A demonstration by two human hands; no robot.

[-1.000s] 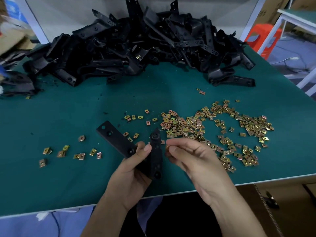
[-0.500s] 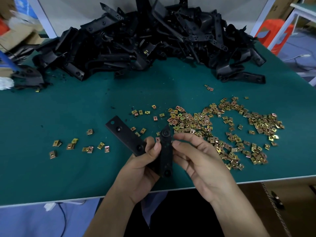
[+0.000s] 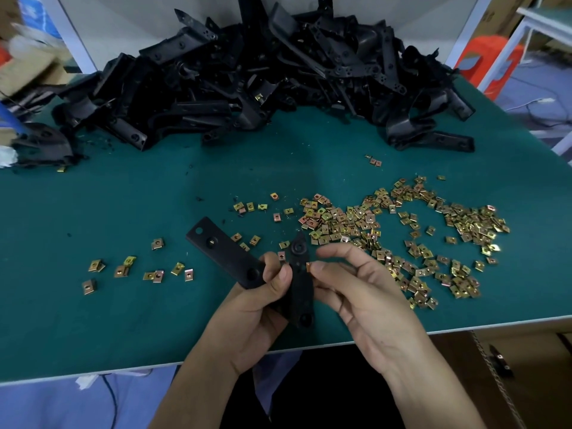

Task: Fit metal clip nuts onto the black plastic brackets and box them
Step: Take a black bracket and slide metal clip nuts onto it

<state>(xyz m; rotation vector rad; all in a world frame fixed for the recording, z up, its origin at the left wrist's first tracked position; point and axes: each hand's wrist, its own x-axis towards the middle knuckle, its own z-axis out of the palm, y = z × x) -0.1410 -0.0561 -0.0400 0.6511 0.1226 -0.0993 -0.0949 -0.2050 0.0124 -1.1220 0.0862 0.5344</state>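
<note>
My left hand [image 3: 263, 298] grips a black plastic bracket [image 3: 229, 253] bent into a V, one flat arm pointing up-left, the other [image 3: 300, 283] running toward me. My right hand [image 3: 359, 292] pinches a brass-coloured clip nut [image 3: 308, 267] between thumb and forefinger, right at the right edge of the near arm. Whether the nut is seated on the edge I cannot tell. A wide scatter of loose clip nuts [image 3: 402, 236] lies on the green mat to the right, and a few more nuts [image 3: 139, 270] lie to the left.
A big heap of black brackets [image 3: 263, 82] fills the back of the green table [image 3: 123, 196]. An open cardboard box [image 3: 510, 382] sits below the table's front edge at the right. A red stool [image 3: 489, 60] and a white table frame stand at the far right.
Both hands and the bracket stay in much the same place on the table. The right thumb and forefinger have closed in on the bracket's right edge with the nut.
</note>
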